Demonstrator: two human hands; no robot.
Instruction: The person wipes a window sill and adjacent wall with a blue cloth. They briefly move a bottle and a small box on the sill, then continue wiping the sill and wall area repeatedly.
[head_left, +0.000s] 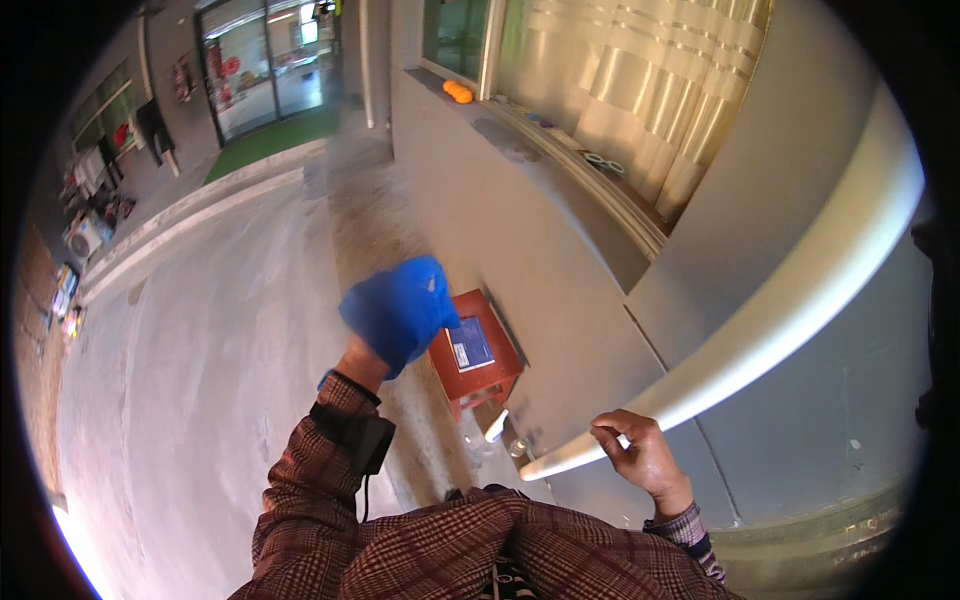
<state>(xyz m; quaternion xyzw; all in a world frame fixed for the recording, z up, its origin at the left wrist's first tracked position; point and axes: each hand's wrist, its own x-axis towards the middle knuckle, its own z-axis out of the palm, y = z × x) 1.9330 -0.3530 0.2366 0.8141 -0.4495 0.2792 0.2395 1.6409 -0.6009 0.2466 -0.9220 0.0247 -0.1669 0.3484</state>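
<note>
A blue cloth covers my left hand, so that only the wrist shows and the fingers are hidden. It hangs just above the left edge of a red stool. On the stool's seat lies a blue booklet with a white label. My right hand is in front of the lower part of a white pipe. Its fingers are curled in with the thumb close to the index finger, and nothing shows between them. Whether it touches the pipe is unclear.
Beside the stool's feet stand a white-topped bottle and a small jar. The grey wall runs along my right, its window sill bearing oranges and scissors. A concrete step and glass doors are farther off.
</note>
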